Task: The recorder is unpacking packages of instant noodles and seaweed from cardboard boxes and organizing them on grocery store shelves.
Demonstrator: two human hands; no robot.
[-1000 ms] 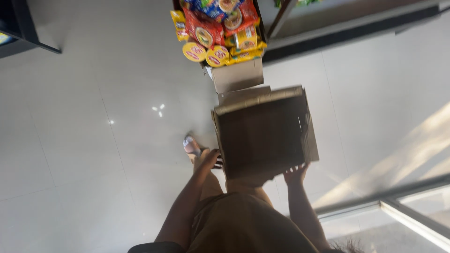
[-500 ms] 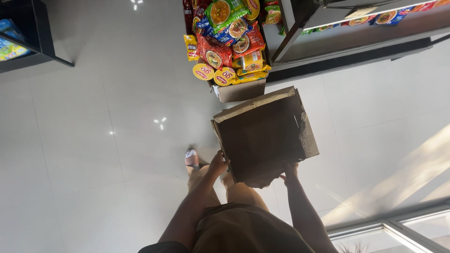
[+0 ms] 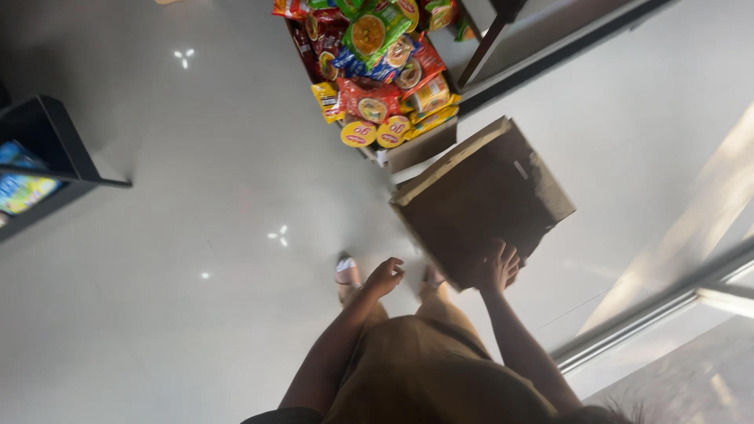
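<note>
I hold an empty brown cardboard box (image 3: 479, 188) in front of me above the floor, tilted with its far end toward the upper right. My right hand (image 3: 499, 268) grips its near edge, fingers spread over the cardboard. Just left of the box's near corner, my left hand (image 3: 385, 277) is loosely curled, apart from the box and holding nothing. My sandalled foot (image 3: 345, 271) shows below the left hand.
A heap of colourful snack and noodle packets (image 3: 377, 63) fills a smaller carton (image 3: 424, 145) on the pale tiled floor ahead. A dark shelf unit (image 3: 495, 31) stands behind it and another (image 3: 47, 149) at the left. A metal door frame (image 3: 652, 314) runs at the right.
My left hand has come off the box, which now hangs from the right hand alone and has swung to the right. The view has shifted toward the left.
</note>
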